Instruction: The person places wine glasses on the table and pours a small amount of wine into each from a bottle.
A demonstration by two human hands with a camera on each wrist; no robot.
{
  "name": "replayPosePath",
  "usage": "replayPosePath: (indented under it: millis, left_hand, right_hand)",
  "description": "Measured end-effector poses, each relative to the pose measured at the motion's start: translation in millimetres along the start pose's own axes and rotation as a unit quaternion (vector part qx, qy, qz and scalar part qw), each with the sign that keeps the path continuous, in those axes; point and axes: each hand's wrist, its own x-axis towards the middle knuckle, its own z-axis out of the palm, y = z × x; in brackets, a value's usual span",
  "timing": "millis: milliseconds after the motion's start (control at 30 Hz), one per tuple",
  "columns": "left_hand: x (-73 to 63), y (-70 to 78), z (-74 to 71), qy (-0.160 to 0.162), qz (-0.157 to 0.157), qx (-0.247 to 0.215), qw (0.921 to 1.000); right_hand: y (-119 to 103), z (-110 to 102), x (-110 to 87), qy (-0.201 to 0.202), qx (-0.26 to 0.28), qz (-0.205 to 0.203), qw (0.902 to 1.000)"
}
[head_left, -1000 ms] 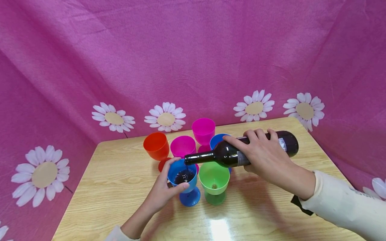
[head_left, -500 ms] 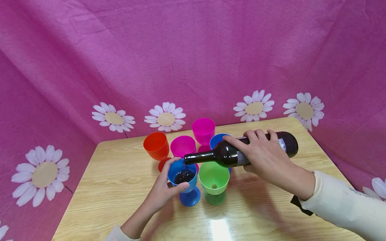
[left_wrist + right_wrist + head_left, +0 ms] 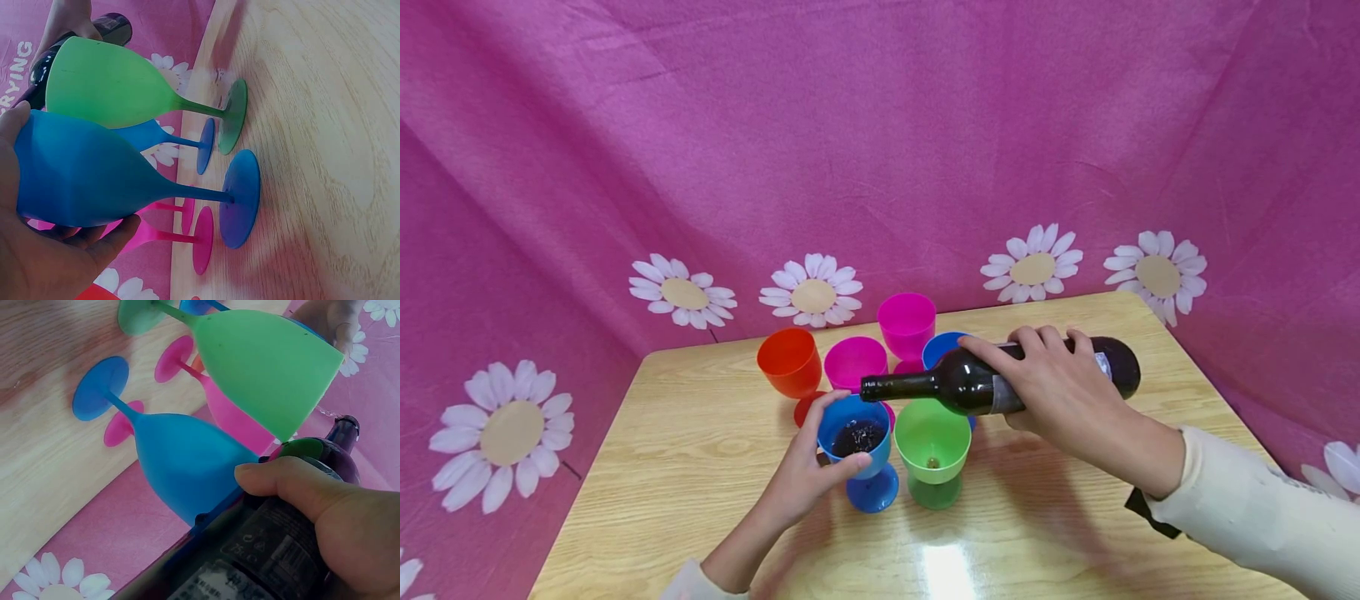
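Observation:
My left hand (image 3: 808, 471) holds the bowl of a blue goblet (image 3: 874, 463) from the left, thumb in front and fingers behind. Dark liquid (image 3: 859, 440) lies in that bowl, and the foot is at the table top. From above, my right hand (image 3: 1063, 387) grips the body of a dark wine bottle (image 3: 964, 383), which lies almost level. The bottle's mouth is over the far rim of the blue goblet. Just right of that goblet stands a green goblet (image 3: 931, 446) with a small drop of liquid at the bottom, partly under the bottle's neck.
Behind stand a red goblet (image 3: 788, 364), a magenta goblet (image 3: 854, 362), another magenta goblet (image 3: 907, 327) farther back, and a second blue goblet (image 3: 942, 348) half hidden by the bottle. A pink flowered cloth (image 3: 880, 150) hangs behind the wooden table (image 3: 662, 467).
The bottle's base has dipped and its neck has levelled out. The dark stream seen earlier at its mouth no longer shows in the head view. The left hand and goblet have stayed put.

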Motion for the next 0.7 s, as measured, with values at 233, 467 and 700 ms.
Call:
replayPosePath:
  millis: [233, 467, 700]
  left_hand:
    - [0.2, -0.3, 0.0, 0.001, -0.002, 0.000, 1.0000]
    - [0.0, 0.5, -0.1, -0.001, -0.004, -0.005, 1.0000]
    - [0.2, 0.8, -0.1, -0.002, -0.003, -0.004, 1.0000]
  right_hand:
    - [1.0, 3.1, -2.5, -0.005, 0.030, 0.017, 0.9994]
    - [5.3, 9.3, -4.7, -0.011, 0.064, 0.038, 0.9972]
    - [13.0, 19.5, -10.8, 0.023, 0.115, 0.050, 0.9918]
